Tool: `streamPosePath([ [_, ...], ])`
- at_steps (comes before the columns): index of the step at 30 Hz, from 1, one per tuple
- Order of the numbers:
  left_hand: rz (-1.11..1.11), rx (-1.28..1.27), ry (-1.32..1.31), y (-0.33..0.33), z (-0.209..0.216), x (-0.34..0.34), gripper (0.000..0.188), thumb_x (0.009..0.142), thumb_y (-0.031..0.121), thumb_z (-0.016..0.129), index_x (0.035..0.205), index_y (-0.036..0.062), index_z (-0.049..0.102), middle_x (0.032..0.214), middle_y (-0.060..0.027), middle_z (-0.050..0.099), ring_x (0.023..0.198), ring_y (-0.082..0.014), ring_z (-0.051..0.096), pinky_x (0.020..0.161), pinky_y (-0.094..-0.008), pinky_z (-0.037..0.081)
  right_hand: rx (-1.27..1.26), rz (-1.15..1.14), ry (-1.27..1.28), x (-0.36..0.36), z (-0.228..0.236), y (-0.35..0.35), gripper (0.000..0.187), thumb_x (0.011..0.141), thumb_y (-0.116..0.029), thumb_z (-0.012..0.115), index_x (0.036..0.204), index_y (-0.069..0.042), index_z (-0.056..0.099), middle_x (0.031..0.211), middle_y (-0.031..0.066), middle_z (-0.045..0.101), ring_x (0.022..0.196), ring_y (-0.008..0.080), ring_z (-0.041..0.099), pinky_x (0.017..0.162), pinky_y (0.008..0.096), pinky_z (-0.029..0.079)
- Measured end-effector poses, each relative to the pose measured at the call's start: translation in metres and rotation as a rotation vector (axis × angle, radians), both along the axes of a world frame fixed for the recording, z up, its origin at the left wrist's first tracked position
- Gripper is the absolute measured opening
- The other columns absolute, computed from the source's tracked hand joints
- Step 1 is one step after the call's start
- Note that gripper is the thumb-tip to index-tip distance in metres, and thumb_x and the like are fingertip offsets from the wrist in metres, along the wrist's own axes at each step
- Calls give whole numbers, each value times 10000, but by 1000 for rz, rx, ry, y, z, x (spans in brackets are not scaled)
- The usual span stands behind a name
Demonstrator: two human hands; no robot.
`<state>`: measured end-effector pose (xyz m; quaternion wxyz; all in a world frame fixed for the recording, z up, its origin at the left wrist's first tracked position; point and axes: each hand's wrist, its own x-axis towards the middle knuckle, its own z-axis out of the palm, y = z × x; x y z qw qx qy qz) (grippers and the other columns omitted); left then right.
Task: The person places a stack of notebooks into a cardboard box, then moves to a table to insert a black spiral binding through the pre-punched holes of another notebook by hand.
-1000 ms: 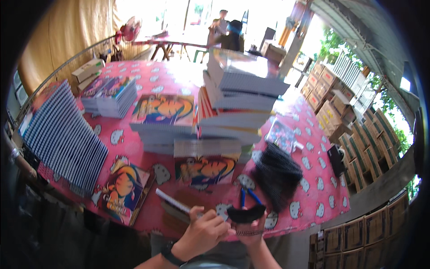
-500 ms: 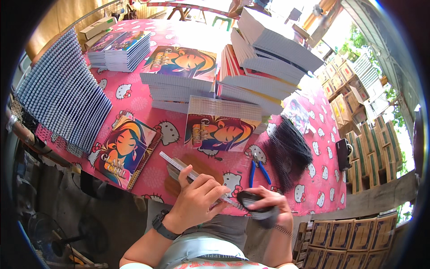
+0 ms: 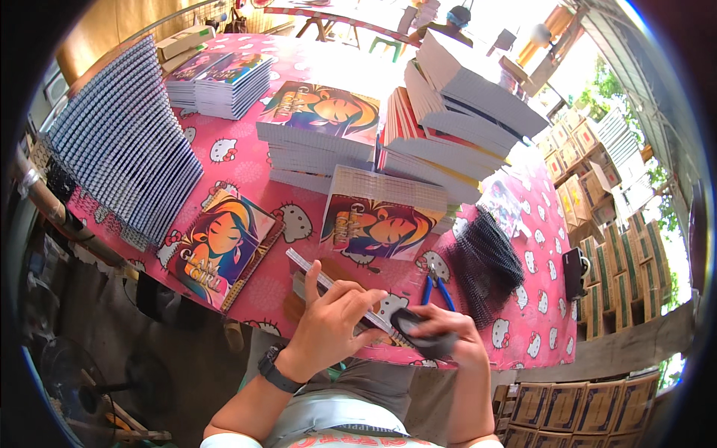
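My left hand, wearing a dark wristwatch, holds a thin notebook seen nearly edge-on, its pale edge slanting down to the right. The fingers and thumb grip it near the middle. At the notebook's lower right end, a dark spiral coil shows along the edge. My right hand is closed around a black rounded tool, smeared by motion, that meets this end. Just beyond lie blue-handled pliers. A heap of black spiral coils spreads on their right.
The pink patterned tablecloth carries stacked notebooks in front and tall loose-page stacks behind. Coil-bound notebooks are piled at left, beside a flat-lying notebook. Cartons stand at right. A person is in the background.
The black tool and my right hand have moved up and slightly left against the notebook's end. My left index finger is raised more. The view has shifted a little.
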<state>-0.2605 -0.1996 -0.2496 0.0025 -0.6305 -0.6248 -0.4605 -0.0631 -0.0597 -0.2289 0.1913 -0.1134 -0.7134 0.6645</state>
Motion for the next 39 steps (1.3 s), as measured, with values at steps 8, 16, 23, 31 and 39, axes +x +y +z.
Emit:
streamPosePath([
  [8,-35,-27,-84,0,3,-6,701,581,218,848,1204,128,540,829,61,612,905,-126,605,1150,-553,44,205,-26,-194,-11,-2,2,731,726,-671,621,1004,-1,718,1180,239,598,1029,315,600,946,393,401],
  [16,-3,-54,-16,0,3,-11,734,549,248,857,1203,140,544,862,47,616,957,-131,594,1157,-548,38,274,-137,-431,-30,8,3,658,734,-594,674,1029,-7,712,1176,218,599,1028,310,601,921,390,427],
  [23,76,-46,-16,-1,4,-28,728,545,265,862,1190,133,553,832,31,604,960,-155,586,1159,-541,65,276,-107,-261,-34,-6,3,559,752,-528,693,1051,-57,715,1213,227,580,1098,318,561,932,387,426],
  [31,62,-46,-64,-2,6,-29,741,551,250,867,1207,121,547,787,30,597,914,-157,592,1159,-532,68,369,-145,-261,-44,-5,0,521,744,-512,720,1055,-94,720,1210,206,584,1121,324,544,981,401,386],
  [39,47,-48,-50,-3,7,-29,820,542,247,871,1265,105,512,784,43,603,925,-154,595,1155,-541,87,461,-132,-249,-50,1,5,500,761,-518,700,1070,-125,715,1210,206,583,1145,333,519,965,438,394],
])
